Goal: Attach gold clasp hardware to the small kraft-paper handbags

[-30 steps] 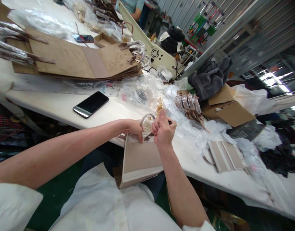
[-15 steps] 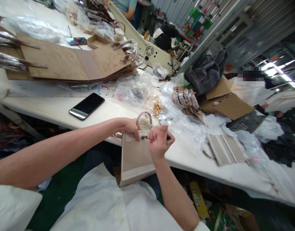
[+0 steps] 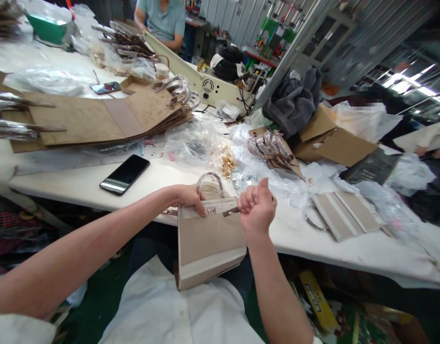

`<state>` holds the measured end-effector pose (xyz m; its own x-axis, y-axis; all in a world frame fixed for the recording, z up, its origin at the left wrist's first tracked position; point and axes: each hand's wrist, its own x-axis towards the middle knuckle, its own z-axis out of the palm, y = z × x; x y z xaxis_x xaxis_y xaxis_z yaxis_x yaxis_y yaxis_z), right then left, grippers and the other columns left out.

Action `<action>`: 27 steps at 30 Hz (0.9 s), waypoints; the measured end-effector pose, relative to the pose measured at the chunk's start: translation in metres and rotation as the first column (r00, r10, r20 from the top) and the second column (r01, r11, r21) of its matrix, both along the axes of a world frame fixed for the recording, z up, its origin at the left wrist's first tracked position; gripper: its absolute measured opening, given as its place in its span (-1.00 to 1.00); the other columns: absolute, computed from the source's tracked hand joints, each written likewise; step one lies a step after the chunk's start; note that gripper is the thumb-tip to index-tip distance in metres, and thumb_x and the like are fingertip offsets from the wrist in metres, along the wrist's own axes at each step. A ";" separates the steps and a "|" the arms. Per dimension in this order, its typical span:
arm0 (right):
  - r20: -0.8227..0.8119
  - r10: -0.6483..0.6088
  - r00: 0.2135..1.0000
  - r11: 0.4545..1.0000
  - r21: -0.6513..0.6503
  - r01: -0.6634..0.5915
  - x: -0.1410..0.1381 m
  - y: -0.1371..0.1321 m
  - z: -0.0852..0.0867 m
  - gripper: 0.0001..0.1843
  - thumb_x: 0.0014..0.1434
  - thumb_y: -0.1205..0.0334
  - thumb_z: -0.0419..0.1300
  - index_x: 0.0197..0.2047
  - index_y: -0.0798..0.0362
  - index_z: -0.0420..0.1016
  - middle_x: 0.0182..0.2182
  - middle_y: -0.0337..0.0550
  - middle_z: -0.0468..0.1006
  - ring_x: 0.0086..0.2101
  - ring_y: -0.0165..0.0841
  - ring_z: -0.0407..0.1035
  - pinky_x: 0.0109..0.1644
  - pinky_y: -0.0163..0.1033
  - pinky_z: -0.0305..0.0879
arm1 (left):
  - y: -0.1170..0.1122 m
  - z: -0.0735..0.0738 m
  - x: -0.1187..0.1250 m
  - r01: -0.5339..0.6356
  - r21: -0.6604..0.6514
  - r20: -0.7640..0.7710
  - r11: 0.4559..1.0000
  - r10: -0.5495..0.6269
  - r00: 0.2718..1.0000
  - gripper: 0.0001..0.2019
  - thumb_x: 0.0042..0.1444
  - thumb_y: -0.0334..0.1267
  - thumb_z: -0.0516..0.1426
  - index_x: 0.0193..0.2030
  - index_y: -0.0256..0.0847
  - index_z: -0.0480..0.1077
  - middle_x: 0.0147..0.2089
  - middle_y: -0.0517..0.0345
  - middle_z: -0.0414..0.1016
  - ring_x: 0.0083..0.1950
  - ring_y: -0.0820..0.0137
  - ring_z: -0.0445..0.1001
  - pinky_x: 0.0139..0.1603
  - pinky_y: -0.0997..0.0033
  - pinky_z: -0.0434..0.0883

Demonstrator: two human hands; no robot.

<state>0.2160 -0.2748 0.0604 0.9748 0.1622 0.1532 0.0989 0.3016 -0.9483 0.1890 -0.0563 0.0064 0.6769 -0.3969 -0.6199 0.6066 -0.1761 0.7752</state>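
Observation:
A beige bag piece [image 3: 209, 243] with a pale strip along its lower part rests upright at my lap, against the table edge. My left hand [image 3: 191, 198] grips its top edge, thumb on the near face. A ring-shaped handle [image 3: 209, 177] wrapped in clear film rises behind that edge. Beside my left thumb, a small metal fitting [image 3: 211, 210] sits on the panel. My right hand [image 3: 257, 208] is closed in a fist around a slim dark tool [image 3: 231, 211]. Its tip points left toward the fitting, a little apart from it; the fist hides the rest, so its kind is unclear.
A black phone [image 3: 124, 175] lies on the white table [image 3: 162, 174]. Small gold-coloured parts [image 3: 227, 163] are piled among clear plastic. Brown bag panels [image 3: 87, 119] with wrapped handles lie left, another beige piece [image 3: 348, 215] right. A person [image 3: 162, 24] sits across the table.
My right hand has drawn the tool rightward, away from the metal fitting, which now shows. My left hand keeps its grip on the bag piece. The camera view has shifted slightly.

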 end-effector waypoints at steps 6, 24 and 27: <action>0.008 0.077 0.997 0.616 -0.787 -0.042 0.057 -0.073 -0.020 -0.22 0.35 -0.40 0.28 -0.60 -0.05 0.08 -0.68 -0.36 0.08 -0.61 -0.45 -0.02 -0.50 -0.18 -0.19 | 0.010 -0.003 0.002 0.046 -0.074 -0.003 0.996 -0.046 0.999 -0.54 -0.33 -0.16 0.58 -0.21 -0.24 0.73 -0.21 -0.01 0.78 -0.26 0.19 0.69 -0.30 0.36 0.61; 0.164 0.347 0.924 0.709 -0.691 -0.144 0.049 -0.095 -0.047 -0.48 0.55 -0.20 0.14 0.28 -0.01 0.58 0.13 0.07 0.63 0.12 -0.13 0.51 0.28 -0.02 0.41 | 0.012 0.016 -0.021 0.067 -0.215 0.143 0.974 -0.037 0.989 -0.56 -0.16 -0.28 0.51 -0.05 -0.16 0.72 -0.12 0.12 0.78 -0.21 0.33 0.67 -0.23 0.51 0.56; -0.106 0.619 0.778 0.605 -0.568 -0.558 0.048 -0.097 -0.032 -0.43 0.45 -0.23 0.28 0.26 0.03 0.64 0.08 0.04 0.69 0.06 -0.12 0.57 0.20 -0.06 0.49 | 0.011 0.037 -0.025 0.113 -0.223 0.174 0.968 -0.074 0.982 -0.50 -0.13 -0.25 0.51 0.03 -0.13 0.71 -0.10 0.14 0.77 -0.20 0.33 0.67 -0.21 0.51 0.54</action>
